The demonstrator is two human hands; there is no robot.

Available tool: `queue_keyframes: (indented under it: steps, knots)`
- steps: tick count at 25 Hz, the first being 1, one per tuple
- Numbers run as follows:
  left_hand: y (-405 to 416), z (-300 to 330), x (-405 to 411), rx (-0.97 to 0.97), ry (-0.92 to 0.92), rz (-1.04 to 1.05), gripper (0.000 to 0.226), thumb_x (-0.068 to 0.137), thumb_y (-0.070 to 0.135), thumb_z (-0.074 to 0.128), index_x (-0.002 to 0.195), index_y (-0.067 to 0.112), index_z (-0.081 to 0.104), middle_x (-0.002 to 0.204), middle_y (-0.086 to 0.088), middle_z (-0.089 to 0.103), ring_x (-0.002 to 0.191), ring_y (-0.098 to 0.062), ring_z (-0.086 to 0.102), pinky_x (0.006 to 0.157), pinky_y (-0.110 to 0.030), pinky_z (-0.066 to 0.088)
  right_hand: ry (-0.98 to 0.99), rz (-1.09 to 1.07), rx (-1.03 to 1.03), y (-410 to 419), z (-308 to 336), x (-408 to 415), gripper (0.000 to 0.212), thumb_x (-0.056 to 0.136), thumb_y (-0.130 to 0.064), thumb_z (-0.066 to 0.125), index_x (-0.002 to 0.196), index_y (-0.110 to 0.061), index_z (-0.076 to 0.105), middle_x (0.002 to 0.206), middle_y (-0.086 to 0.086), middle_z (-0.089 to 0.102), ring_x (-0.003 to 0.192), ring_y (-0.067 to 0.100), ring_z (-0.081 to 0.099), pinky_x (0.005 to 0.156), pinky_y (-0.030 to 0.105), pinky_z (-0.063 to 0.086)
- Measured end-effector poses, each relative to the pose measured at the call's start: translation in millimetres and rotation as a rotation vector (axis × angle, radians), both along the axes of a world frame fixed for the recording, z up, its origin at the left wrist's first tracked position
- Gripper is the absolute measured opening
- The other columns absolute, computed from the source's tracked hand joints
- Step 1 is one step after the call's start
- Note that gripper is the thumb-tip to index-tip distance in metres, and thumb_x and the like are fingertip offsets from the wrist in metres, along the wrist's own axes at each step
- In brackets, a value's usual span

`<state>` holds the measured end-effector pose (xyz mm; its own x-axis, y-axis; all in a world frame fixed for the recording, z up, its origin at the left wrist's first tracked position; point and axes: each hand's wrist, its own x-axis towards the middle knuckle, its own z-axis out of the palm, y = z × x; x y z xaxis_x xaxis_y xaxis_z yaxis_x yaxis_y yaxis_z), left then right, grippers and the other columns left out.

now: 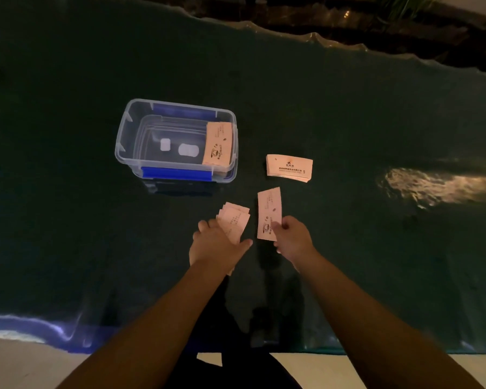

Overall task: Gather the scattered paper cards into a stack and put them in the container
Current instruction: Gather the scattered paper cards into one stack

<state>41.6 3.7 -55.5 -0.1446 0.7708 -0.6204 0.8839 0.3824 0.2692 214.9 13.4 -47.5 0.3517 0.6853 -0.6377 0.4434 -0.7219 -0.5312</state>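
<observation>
A clear plastic container (129, 130) with blue latches stands left of centre on a dark green sheet. A stack of pale pink paper cards (217, 144) leans against its right inner wall. Another stack of cards (289, 168) lies on the sheet to the container's right. My left hand (216, 245) grips a small fanned bunch of cards (235, 220). My right hand (291, 237) pinches a single card (268, 211) by its near end, just right of the bunch.
The dark green sheet (348, 122) covers the table, with a wrinkled far edge and a bright glare patch (432, 186) at the right. The near table edge (306, 366) shows pale below my forearms. Two white marks show through the container floor.
</observation>
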Motion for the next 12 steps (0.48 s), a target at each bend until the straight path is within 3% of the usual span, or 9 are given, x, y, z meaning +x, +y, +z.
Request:
queue_keyframes:
  steps: [3,6,8,10,12]
  knots:
    - [-2,4,-9,0.046,-0.189,0.113,0.077,0.092,0.062,0.053,0.147,0.009,0.045,0.146,-0.016,0.048,0.129,-0.034,0.052,0.099,-0.046,0.047,0.284,-0.144,-0.017,-26,19,-8,0.012,0.106,-0.027,0.056,0.110,-0.020,0.065,0.114,0.000,0.073,0.093,0.017,0.072,0.066,0.028,0.057]
    - [0,7,-22,0.090,-0.378,0.230,0.054,0.105,0.046,0.041,0.132,0.003,0.060,0.135,-0.023,0.061,0.122,-0.041,0.056,0.097,-0.052,0.046,0.449,-0.124,-0.051,-41,26,-31,0.012,0.105,-0.025,0.059,0.113,-0.020,0.065,0.107,-0.002,0.076,0.095,0.018,0.073,0.066,0.026,0.056]
    - [4,10,-26,0.023,-0.450,0.289,0.057,0.107,0.048,0.035,0.129,0.003,0.063,0.129,-0.023,0.065,0.118,-0.042,0.061,0.098,-0.053,0.049,0.456,-0.086,-0.080,-44,21,-45,0.012,0.104,-0.025,0.061,0.113,-0.018,0.065,0.106,-0.002,0.077,0.096,0.019,0.074,0.069,0.028,0.058]
    - [10,14,-25,-0.077,-0.436,0.330,0.058,0.105,0.056,0.033,0.117,0.010,0.066,0.114,-0.016,0.070,0.098,-0.031,0.070,0.083,-0.045,0.056,0.399,-0.070,-0.104,-44,13,-57,0.011,0.102,-0.026,0.063,0.107,-0.016,0.066,0.104,0.000,0.077,0.096,0.019,0.073,0.076,0.035,0.061]
    - [10,13,-24,-0.148,-0.417,0.340,0.044,0.102,0.052,0.043,0.118,0.016,0.064,0.110,-0.008,0.069,0.085,-0.020,0.068,0.064,-0.035,0.052,0.257,-0.036,-0.068,-42,4,-65,0.015,0.097,-0.030,0.069,0.097,-0.015,0.065,0.098,0.000,0.076,0.089,0.018,0.073,0.076,0.038,0.062]
